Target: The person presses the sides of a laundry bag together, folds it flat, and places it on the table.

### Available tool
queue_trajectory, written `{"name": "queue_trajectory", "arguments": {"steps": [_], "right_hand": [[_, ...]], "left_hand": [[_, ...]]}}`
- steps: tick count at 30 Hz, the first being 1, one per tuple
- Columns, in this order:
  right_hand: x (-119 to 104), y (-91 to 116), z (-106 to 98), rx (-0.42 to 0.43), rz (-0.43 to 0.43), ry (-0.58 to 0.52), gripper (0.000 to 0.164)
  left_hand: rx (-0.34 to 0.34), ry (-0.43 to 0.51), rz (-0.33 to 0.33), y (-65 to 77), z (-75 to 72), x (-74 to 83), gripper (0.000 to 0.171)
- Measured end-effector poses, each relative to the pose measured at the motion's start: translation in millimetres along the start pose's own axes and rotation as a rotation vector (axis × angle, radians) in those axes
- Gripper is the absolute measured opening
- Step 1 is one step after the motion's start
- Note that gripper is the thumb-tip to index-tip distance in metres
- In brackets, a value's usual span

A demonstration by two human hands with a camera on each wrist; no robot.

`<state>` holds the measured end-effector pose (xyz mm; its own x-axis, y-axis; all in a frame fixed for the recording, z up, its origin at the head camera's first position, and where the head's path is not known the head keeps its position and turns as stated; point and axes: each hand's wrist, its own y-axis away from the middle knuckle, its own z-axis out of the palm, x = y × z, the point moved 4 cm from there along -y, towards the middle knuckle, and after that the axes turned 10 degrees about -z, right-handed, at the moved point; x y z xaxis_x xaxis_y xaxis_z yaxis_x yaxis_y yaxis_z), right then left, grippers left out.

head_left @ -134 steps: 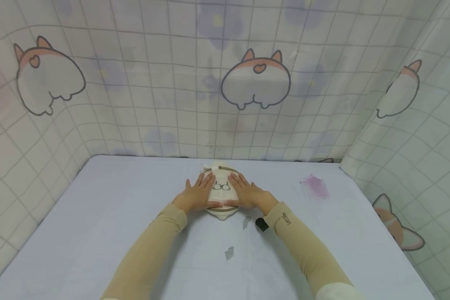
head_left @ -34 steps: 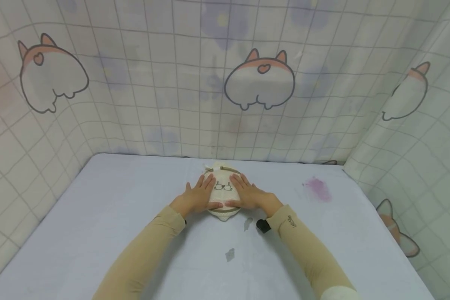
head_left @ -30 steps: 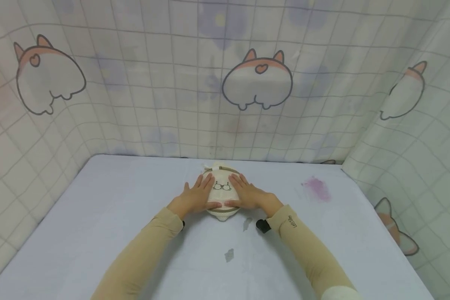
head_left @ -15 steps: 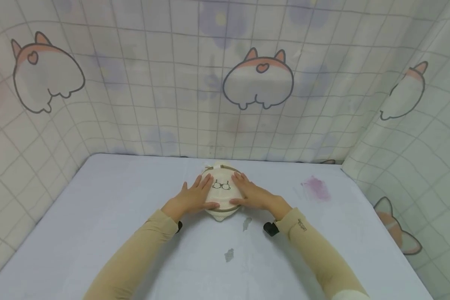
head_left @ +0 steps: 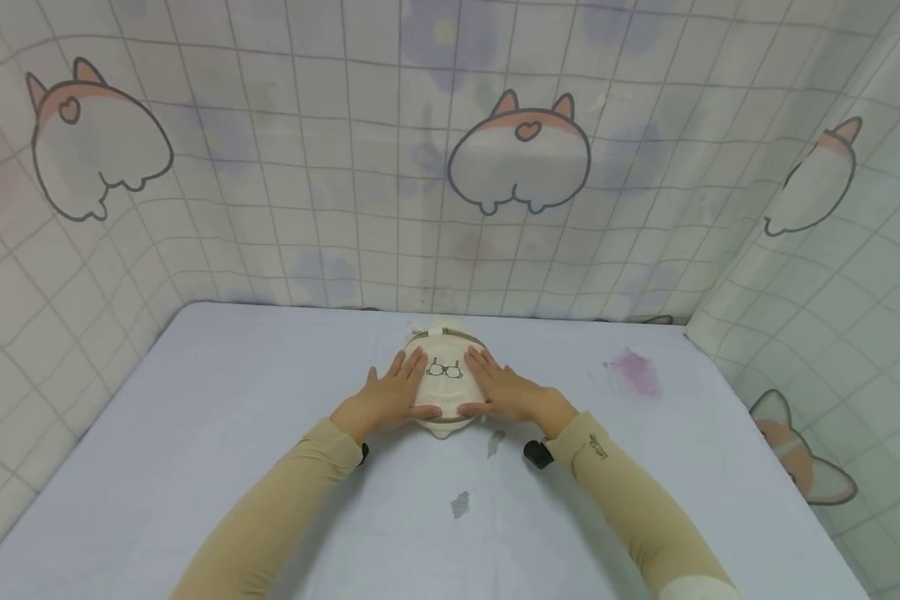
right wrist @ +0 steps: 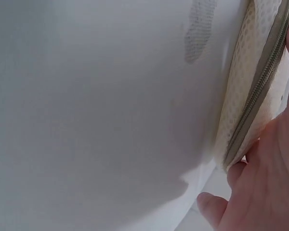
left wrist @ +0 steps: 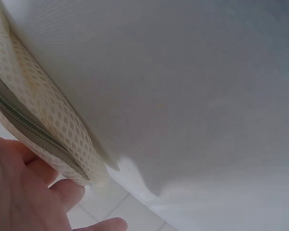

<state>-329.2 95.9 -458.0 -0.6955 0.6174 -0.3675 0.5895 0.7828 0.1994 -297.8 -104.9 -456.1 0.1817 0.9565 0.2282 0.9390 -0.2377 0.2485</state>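
A cream mesh laundry bag [head_left: 444, 393], rounded and printed with a pair of glasses, lies near the back middle of the table. My left hand [head_left: 392, 397] rests on its left side, fingers straight and thumb along the near edge. On the opposite side my right hand [head_left: 512, 395] lies the same way, its fingertips on the cloth. In the left wrist view the bag's zipper [left wrist: 31, 126] runs along its rim, drawn closed where it shows. The right wrist view shows honeycomb mesh [right wrist: 240, 72] under the zipper band, beside the fingers.
The table [head_left: 217, 433] has a white cover with two grey patches [head_left: 460, 505] in front of the bag and a pink stain [head_left: 633, 372] to the right. A tiled-pattern curtain [head_left: 307, 167] with cartoon corgis encloses the back and sides. Black wrist cameras [head_left: 537, 454] sit under the sleeves.
My right hand has slid slightly outward to the right, so the gap between the thumbs is wider. The bag stays in about the same place, with both hands still on it.
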Motion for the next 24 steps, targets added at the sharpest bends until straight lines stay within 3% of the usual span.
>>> {"name": "queue_trajectory", "arguments": {"steps": [10, 24], "right_hand": [[-0.3, -1.7, 0.5, -0.039, 0.053, 0.031, 0.098], [-1.3, -2.6, -0.4, -0.041, 0.068, 0.062, 0.099]], "left_hand": [[-0.011, -0.047, -0.027, -1.6, 2.7, 1.4, 0.1], [-0.038, -0.025, -0.038, -0.6, 1.5, 0.5, 0.099]]}}
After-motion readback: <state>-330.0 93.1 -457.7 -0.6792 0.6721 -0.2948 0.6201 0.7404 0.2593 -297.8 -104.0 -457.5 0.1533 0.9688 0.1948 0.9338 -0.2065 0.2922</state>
